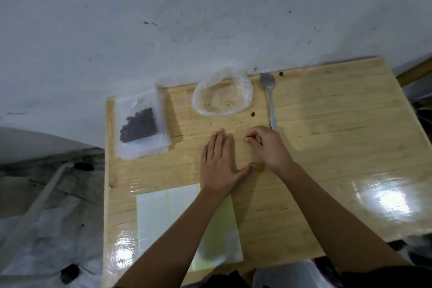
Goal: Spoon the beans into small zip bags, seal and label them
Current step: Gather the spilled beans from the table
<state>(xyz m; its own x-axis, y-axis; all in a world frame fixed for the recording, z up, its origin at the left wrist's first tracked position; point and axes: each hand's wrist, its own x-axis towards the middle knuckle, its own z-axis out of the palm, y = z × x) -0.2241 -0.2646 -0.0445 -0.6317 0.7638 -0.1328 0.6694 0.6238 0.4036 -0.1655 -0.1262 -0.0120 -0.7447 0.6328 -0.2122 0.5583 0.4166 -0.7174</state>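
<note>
Fingers (255, 134) of right hand (266, 147) curl in, tips pinching a small dark bean (247, 135) low over the worktop (327, 124). Left hand (218, 163) lies flat just beside it, fingers straight, holding nothing. Spoon (270, 98) lies just beyond right hand, with clear empty bag (222, 98) to its left. Filled zip bag (140, 124) sits at far-left corner, and label sheet (173, 217) lies under left forearm.

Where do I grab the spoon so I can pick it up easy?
Take the spoon by the near end of its handle, coming down from above on your side of the table. It lies flat with its bowl pointing away from you. The handle end sits just beyond the right hand, so that hand is the closest.
</note>
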